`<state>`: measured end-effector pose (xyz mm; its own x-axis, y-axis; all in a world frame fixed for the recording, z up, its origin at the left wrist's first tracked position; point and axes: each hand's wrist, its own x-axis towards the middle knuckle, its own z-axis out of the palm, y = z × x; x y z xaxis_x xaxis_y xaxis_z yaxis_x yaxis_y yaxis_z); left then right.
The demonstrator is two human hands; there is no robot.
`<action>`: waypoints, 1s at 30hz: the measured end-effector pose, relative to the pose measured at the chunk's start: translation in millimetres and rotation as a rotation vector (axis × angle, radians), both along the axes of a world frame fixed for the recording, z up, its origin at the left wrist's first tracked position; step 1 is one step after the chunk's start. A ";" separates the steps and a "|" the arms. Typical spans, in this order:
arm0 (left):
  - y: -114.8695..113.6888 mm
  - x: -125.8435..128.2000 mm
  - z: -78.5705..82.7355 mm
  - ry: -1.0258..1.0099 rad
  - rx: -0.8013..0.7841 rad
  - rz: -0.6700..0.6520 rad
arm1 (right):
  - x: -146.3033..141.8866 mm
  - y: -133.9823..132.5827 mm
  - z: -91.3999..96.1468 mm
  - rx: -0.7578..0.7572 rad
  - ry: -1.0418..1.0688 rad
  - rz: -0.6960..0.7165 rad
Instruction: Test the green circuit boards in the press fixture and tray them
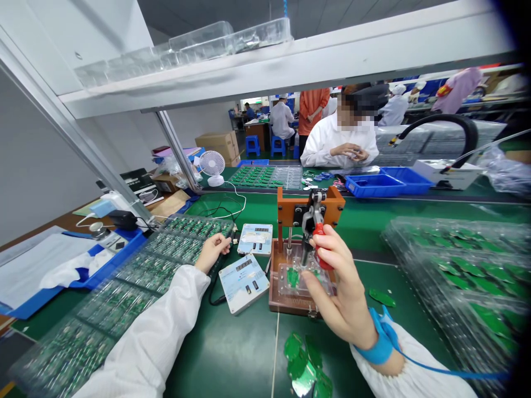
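Observation:
My right hand (346,287) has its fingers wrapped round the red handle (321,249) of a toggle clamp, thumb apart below it. The clamp is mounted on an orange and brown test fixture (286,301). Under a clear plate in the fixture lies a green circuit board (292,276). My left hand (213,251) is closed at the right edge of a long clear tray of circuit boards (166,249), beside a black cable; what its fingers hold is too small to tell. To its right lie two white boxes with digit displays, one nearer (244,283) and one farther (255,239).
Loose green boards (305,362) lie in front of the fixture. Stacked clear trays of boards (460,276) stand at the right. Blue bins (375,185) and a small white fan (212,166) are farther back. A co-worker (340,138) sits opposite. A blue wrist strap cord (448,373) trails right.

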<state>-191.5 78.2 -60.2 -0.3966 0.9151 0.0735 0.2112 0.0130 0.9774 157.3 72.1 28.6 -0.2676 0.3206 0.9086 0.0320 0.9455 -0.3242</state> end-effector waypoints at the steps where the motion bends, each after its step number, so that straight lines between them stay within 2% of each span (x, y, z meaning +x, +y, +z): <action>1: 0.1 -0.3 -0.2 0.003 -0.001 -0.002 | -0.3 -0.1 -0.2 -0.005 0.001 0.007; 16: 0.8 -0.9 -1.6 0.037 0.001 -0.020 | -2.6 -1.6 0.2 -0.059 0.039 0.073; 30: 1.8 0.7 -0.6 0.053 -0.005 -0.030 | -4.1 -1.8 -0.9 -0.066 0.055 0.070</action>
